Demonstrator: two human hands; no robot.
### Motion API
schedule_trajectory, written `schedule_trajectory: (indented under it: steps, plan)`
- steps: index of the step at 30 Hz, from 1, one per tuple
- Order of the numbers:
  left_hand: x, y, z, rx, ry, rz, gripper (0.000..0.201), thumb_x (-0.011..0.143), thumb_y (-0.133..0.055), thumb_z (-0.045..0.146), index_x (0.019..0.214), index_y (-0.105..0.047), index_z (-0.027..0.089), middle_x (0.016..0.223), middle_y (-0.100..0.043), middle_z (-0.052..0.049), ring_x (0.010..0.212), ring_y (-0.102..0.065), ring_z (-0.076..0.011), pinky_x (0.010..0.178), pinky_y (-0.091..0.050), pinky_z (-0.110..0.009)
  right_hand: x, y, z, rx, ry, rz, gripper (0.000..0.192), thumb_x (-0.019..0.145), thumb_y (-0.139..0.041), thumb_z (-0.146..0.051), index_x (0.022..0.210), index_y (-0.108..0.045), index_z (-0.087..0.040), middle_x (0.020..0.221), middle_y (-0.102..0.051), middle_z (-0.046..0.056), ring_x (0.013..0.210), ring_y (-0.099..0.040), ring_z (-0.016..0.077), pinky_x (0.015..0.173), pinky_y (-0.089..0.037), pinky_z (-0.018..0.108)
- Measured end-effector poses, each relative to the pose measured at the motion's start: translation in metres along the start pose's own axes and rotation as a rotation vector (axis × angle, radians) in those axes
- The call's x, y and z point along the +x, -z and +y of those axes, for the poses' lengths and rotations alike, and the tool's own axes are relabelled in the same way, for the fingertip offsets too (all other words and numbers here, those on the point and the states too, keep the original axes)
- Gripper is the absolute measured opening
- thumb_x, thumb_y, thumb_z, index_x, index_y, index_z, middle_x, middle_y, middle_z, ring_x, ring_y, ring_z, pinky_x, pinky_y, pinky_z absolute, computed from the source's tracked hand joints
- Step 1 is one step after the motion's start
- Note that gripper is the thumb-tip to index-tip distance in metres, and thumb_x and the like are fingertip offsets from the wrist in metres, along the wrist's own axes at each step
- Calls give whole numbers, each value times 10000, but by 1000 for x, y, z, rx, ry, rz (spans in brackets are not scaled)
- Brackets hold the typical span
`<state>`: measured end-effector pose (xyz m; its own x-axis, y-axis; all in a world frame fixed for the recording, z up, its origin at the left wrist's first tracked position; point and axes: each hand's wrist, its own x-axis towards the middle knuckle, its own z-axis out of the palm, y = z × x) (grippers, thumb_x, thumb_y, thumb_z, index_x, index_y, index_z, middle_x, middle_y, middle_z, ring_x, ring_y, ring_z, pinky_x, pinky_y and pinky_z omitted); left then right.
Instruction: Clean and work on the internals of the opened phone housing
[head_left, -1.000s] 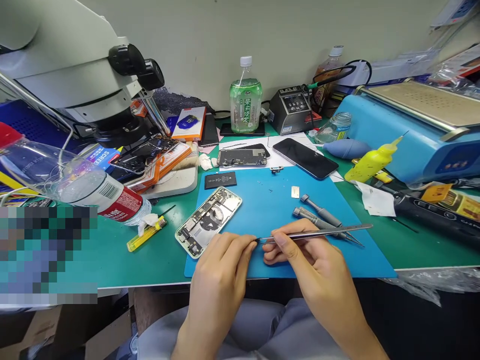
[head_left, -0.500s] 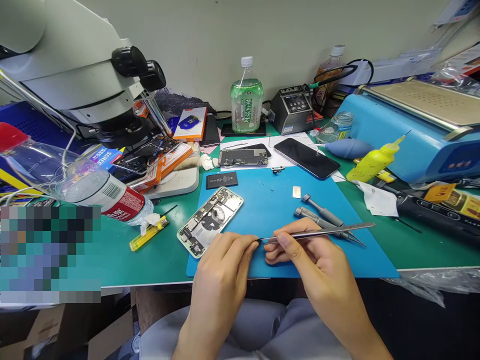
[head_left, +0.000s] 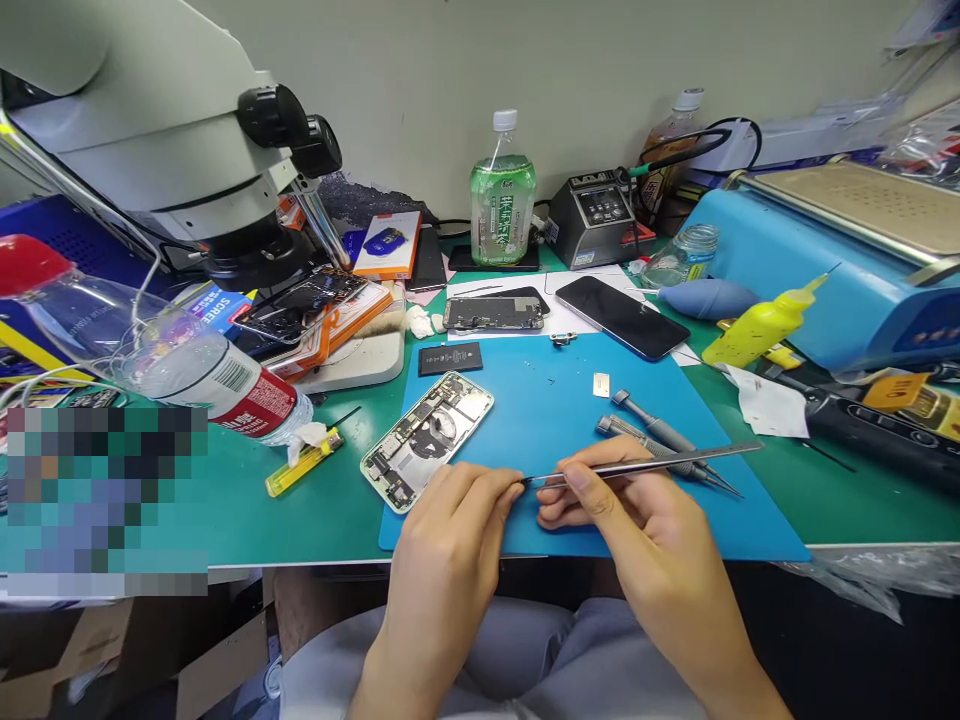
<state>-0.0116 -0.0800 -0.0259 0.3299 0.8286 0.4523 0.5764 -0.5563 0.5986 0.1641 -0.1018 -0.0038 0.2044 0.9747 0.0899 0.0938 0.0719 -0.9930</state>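
Note:
My right hand (head_left: 637, 520) is closed round a pair of metal tweezers (head_left: 667, 460), whose tips point left. The fingers of my left hand (head_left: 457, 520) are pinched on a small dark piece (head_left: 526, 482), too small to name, which the tweezer tips meet. Both hands are over the front of the blue mat (head_left: 540, 420). Just beyond my left hand lies an opened phone body (head_left: 427, 440) with its inner parts showing. Behind that is a black phone battery (head_left: 450, 358). Two grey screwdrivers (head_left: 652, 425) lie past my right hand, partly hidden by it.
A microscope (head_left: 225, 190) overhangs the left side. Near it are a tilted water bottle (head_left: 232, 385) and a yellow lighter (head_left: 304, 465). A phone screen (head_left: 495, 312), a dark phone (head_left: 622, 315) and a green bottle (head_left: 502, 210) stand or lie behind; a yellow squeeze bottle (head_left: 765, 325) is at right.
The whole scene has shifted slightly to the right in view. My hands keep the same hold, with the tweezer tips still at the small dark piece.

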Motion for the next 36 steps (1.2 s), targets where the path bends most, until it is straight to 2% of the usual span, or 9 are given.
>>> schedule_trajectory:
  steps: [13, 20, 23, 27, 36]
  plan:
    - [1, 0, 0, 12, -5, -1, 162, 1085, -575, 137, 1138, -708, 212, 1011, -740, -26, 916, -672, -184, 858, -516, -314, 0, 0, 3, -67, 53, -35, 201, 1044, -659, -416, 954, -715, -245, 877, -737, 11, 771, -778, 160, 716, -683, 241]
    - [0, 0, 1, 29, -14, 6, 150, 1083, -578, 138, 1137, -700, 207, 1005, -728, -32, 909, -668, -189, 863, -509, -316, 7, 3, 1, 50, -82, -79, 287, 1023, -676, -492, 957, -687, -213, 833, -759, 30, 745, -784, 178, 691, -689, 264]
    - [0, -1, 2, 31, -20, 16, 136, 1080, -587, 138, 1131, -697, 199, 996, -723, -31, 904, -663, -187, 859, -507, -314, 7, 2, 1, 111, -102, -27, 299, 1004, -700, -499, 960, -685, -203, 826, -765, 36, 726, -791, 194, 677, -697, 288]
    - [0, -2, 2, 35, -28, 25, 146, 1081, -583, 135, 1140, -696, 205, 995, -722, -26, 903, -659, -186, 866, -508, -317, 4, 0, 3, 82, -51, 57, 278, 997, -715, -479, 951, -700, -205, 867, -753, 32, 738, -794, 193, 680, -705, 298]
    - [-1, -2, 1, 31, -25, 24, 149, 1083, -580, 140, 1143, -700, 204, 1007, -726, -28, 914, -665, -184, 869, -508, -314, 2, 1, 3, 17, 10, 16, 264, 1021, -685, -455, 933, -701, -206, 861, -735, 25, 718, -775, 164, 682, -700, 270]
